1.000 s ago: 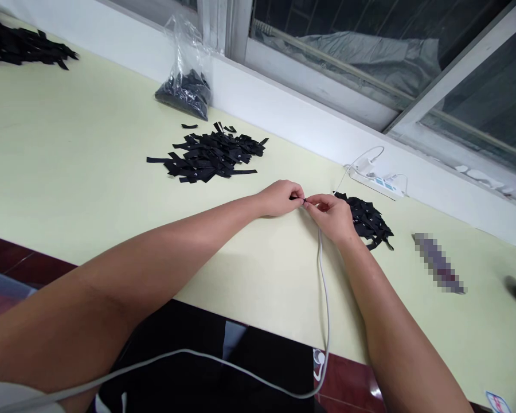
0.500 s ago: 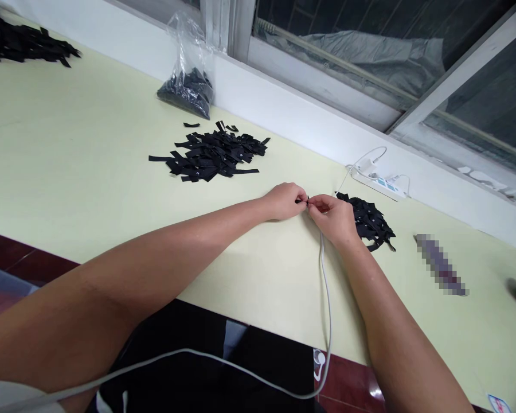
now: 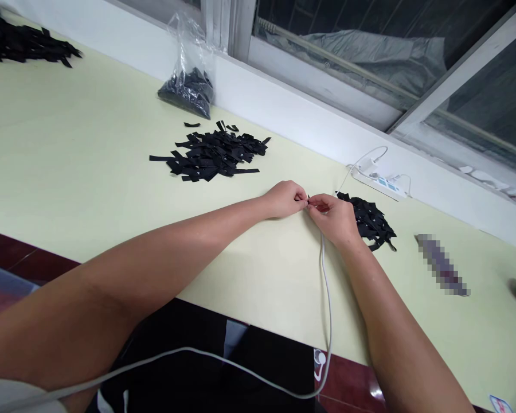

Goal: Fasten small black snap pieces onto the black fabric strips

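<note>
My left hand [image 3: 286,199] and my right hand [image 3: 333,217] meet fingertip to fingertip above the pale yellow table [image 3: 258,275]. Both are pinched on a small black fabric strip [image 3: 308,199], of which only a sliver shows between the fingers. Just behind my right hand lies a pile of black strips [image 3: 372,221], partly covered by that hand. A larger pile of black strips with small light marks [image 3: 215,154] spreads to the far left of my left hand.
A clear plastic bag [image 3: 189,86] of black pieces stands by the wall. More black strips [image 3: 21,43] lie at far left. A white power strip [image 3: 380,183] sits at the back; a white cable [image 3: 327,287] runs under my right hand and over the table's front edge. A blurred-out object [image 3: 442,265] lies right.
The fingers of my left hand have closed further over the black strip, so less of it shows. My right hand stays almost still.
</note>
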{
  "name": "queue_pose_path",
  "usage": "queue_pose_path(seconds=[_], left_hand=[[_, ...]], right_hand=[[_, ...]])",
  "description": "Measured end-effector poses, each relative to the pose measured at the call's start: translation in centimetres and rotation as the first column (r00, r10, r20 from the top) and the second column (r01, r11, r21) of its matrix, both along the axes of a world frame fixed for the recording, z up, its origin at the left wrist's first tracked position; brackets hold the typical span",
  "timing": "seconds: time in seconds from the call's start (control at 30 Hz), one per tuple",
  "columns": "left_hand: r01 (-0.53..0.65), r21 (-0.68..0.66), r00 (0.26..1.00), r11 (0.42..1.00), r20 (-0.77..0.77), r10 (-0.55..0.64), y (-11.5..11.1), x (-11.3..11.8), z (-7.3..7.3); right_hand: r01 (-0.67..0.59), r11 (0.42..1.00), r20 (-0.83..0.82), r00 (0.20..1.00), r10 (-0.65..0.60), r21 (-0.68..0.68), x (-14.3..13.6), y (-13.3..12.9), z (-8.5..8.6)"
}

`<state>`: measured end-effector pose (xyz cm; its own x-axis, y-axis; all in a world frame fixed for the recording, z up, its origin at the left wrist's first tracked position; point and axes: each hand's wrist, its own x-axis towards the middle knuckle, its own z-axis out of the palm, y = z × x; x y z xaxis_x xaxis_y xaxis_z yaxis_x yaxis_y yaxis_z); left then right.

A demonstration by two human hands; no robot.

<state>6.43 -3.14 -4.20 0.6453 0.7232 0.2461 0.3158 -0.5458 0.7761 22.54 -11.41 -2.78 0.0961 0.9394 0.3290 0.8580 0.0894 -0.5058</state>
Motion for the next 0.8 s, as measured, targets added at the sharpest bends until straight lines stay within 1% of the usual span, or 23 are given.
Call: queue_pose_path(seconds=[0.27, 0.47, 0.57, 0.63, 0.73, 0.8], left_hand=[[-0.015, 0.044, 1.000, 0.999, -0.017, 0.016, -0.3, 0.0, 0.0], [-0.048, 0.041, 0.999, 0.998, 0.009, 0.048, -0.2, 0.2, 0.1], [-0.076, 0.000, 0.996, 0.997, 0.037, 0.075, -0.2, 0.2, 0.2], [-0.084, -0.055, 0.993, 0.995, 0.074, 0.088, -0.3, 0.3, 0.3], [-0.067, -0.139, 0.985, 0.988, 0.149, 0.088, -0.3, 0.3, 0.4], [-0.044, -0.162, 0.979, 0.986, 0.188, 0.074, -0.3, 0.3, 0.4]], right_hand=[[-0.002, 1.000, 0.009, 1.000, 0.002, 0.017, -0.2, 0.1, -0.1], [0.027, 0.997, 0.068, 0.997, -0.033, 0.078, -0.9, 0.2, -0.5], [0.006, 0.992, 0.130, 0.991, -0.023, 0.126, -1.3, 0.1, -0.7], [-0.005, 0.985, 0.194, 0.981, -0.029, 0.173, -1.5, 0.0, -0.7], [-0.016, 0.969, 0.274, 0.960, -0.054, 0.247, -1.8, -0.1, -0.7], [-0.022, 0.963, 0.288, 0.956, -0.059, 0.270, -1.9, -0.1, -0.6]])
